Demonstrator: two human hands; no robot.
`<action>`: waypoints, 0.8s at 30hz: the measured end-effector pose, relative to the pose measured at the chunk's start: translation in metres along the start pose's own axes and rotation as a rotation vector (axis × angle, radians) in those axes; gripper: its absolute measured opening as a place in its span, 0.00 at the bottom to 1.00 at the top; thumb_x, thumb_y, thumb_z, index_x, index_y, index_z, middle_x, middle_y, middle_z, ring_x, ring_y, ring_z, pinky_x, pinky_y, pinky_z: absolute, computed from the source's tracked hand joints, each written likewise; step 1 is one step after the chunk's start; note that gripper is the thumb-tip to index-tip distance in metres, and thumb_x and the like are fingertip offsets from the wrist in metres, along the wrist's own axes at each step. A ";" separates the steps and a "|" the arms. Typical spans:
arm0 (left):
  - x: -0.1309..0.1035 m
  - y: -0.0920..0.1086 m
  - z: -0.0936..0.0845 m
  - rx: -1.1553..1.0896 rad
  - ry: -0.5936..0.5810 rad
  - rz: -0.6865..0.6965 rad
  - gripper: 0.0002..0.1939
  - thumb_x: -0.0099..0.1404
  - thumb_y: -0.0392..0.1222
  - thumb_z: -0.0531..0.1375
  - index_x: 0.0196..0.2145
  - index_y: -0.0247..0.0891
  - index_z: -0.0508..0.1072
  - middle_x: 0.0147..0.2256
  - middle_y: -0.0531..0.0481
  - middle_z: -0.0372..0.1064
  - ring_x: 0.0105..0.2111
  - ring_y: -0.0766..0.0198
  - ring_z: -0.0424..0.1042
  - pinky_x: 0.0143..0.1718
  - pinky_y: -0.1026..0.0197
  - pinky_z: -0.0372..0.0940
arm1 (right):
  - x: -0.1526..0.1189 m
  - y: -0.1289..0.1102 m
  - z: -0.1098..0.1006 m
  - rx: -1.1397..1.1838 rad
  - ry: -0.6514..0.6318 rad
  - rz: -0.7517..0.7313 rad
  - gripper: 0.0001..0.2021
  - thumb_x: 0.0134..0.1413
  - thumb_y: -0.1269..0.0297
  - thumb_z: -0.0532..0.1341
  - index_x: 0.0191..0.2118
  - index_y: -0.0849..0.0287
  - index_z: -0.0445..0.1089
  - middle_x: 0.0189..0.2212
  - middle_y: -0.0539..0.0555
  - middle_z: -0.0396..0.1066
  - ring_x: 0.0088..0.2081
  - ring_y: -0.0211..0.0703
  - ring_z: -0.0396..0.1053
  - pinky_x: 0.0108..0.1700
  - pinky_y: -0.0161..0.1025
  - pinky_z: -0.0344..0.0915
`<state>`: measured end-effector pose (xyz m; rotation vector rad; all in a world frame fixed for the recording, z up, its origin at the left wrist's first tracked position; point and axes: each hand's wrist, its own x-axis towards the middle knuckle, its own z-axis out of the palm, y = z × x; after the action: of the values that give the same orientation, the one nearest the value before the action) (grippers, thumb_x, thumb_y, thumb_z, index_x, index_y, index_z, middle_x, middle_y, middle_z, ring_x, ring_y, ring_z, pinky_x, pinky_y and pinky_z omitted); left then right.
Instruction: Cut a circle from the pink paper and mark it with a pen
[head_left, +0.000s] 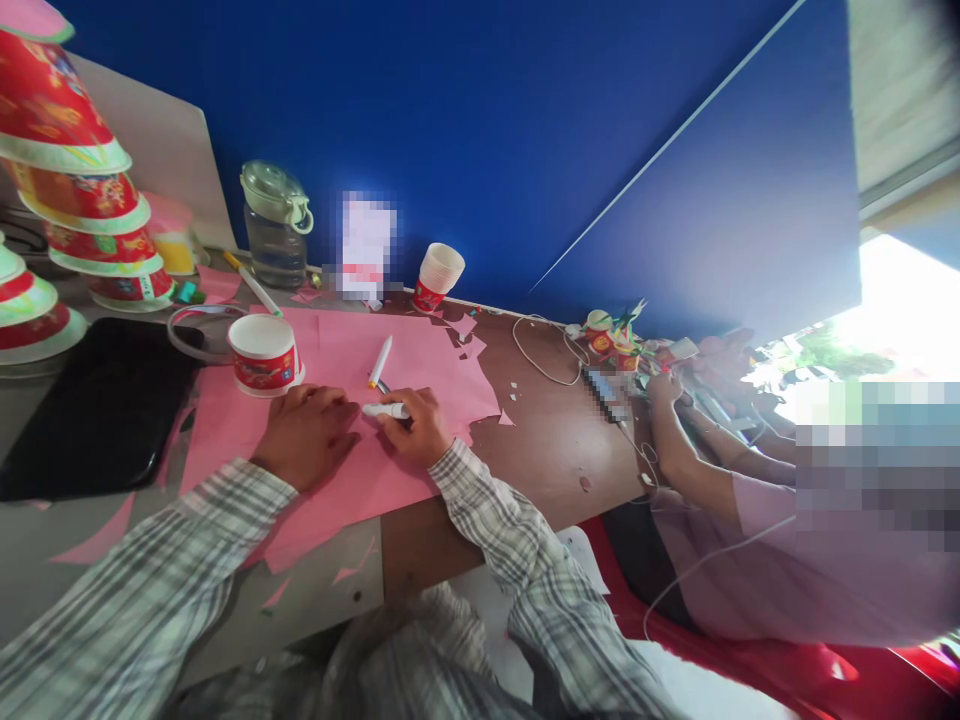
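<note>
"Where is the action?"

"Center left: the right hand (409, 425) clamped on a white marker (387, 410) over pink paper (337, 345); the left hand (311, 435) loosely spread, gripping nothing visible. Firm left pressure should steady the paper."

"Room?"

"A red cup (262, 368) crowds the left hand from above; rightward, past the paper's ragged edge, the brown tabletop (555, 440) looks roomier."

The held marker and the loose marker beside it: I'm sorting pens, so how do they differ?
The held marker is in the right hand; the loose marker lies on pink paper. The held marker points left; the loose marker slants toward the blue wall. Both look mostly white.
</note>
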<state>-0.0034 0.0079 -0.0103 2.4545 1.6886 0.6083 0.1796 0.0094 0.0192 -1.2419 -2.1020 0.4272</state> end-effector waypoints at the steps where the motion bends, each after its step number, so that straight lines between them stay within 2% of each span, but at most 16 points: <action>1: 0.000 0.000 0.000 -0.004 -0.002 -0.006 0.19 0.46 0.53 0.56 0.38 0.48 0.70 0.44 0.50 0.64 0.44 0.52 0.56 0.44 0.47 0.47 | 0.001 0.000 0.001 -0.005 -0.013 -0.008 0.09 0.51 0.60 0.58 0.38 0.55 0.65 0.31 0.51 0.72 0.32 0.41 0.68 0.44 0.41 0.60; 8: 0.001 -0.002 0.002 -0.048 -0.007 -0.051 0.20 0.44 0.53 0.58 0.37 0.50 0.70 0.44 0.51 0.63 0.45 0.52 0.55 0.44 0.48 0.47 | 0.004 0.002 0.003 -0.055 -0.078 -0.016 0.08 0.50 0.63 0.58 0.37 0.56 0.64 0.31 0.50 0.73 0.30 0.39 0.69 0.46 0.41 0.58; 15: 0.002 -0.003 0.003 -0.042 0.007 -0.041 0.20 0.43 0.53 0.58 0.37 0.49 0.71 0.44 0.50 0.64 0.44 0.52 0.56 0.44 0.48 0.47 | 0.003 -0.003 -0.008 -0.105 -0.161 0.001 0.07 0.47 0.62 0.60 0.33 0.57 0.65 0.20 0.46 0.68 0.24 0.37 0.64 0.46 0.42 0.56; 17: 0.002 -0.004 0.003 -0.044 0.007 -0.035 0.21 0.43 0.53 0.58 0.37 0.49 0.71 0.44 0.50 0.64 0.44 0.52 0.56 0.44 0.48 0.47 | 0.004 -0.005 -0.014 -0.062 -0.138 0.020 0.07 0.47 0.62 0.59 0.33 0.57 0.65 0.18 0.45 0.66 0.23 0.36 0.63 0.45 0.41 0.57; 21: 0.001 -0.004 0.004 -0.048 0.009 -0.033 0.22 0.43 0.54 0.59 0.37 0.48 0.70 0.44 0.50 0.64 0.44 0.53 0.56 0.44 0.48 0.47 | 0.007 -0.006 -0.019 0.064 -0.004 0.103 0.06 0.49 0.64 0.57 0.34 0.58 0.66 0.20 0.46 0.66 0.22 0.36 0.62 0.39 0.38 0.60; 24: 0.001 -0.004 0.003 -0.048 -0.005 -0.042 0.22 0.43 0.53 0.59 0.38 0.49 0.70 0.45 0.50 0.63 0.45 0.53 0.55 0.44 0.49 0.48 | 0.010 -0.005 -0.011 0.026 -0.014 0.071 0.06 0.49 0.63 0.58 0.35 0.57 0.66 0.21 0.47 0.67 0.24 0.37 0.64 0.41 0.39 0.60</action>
<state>-0.0052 0.0108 -0.0142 2.3794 1.6993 0.6296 0.1804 0.0145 0.0341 -1.3045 -2.0626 0.4952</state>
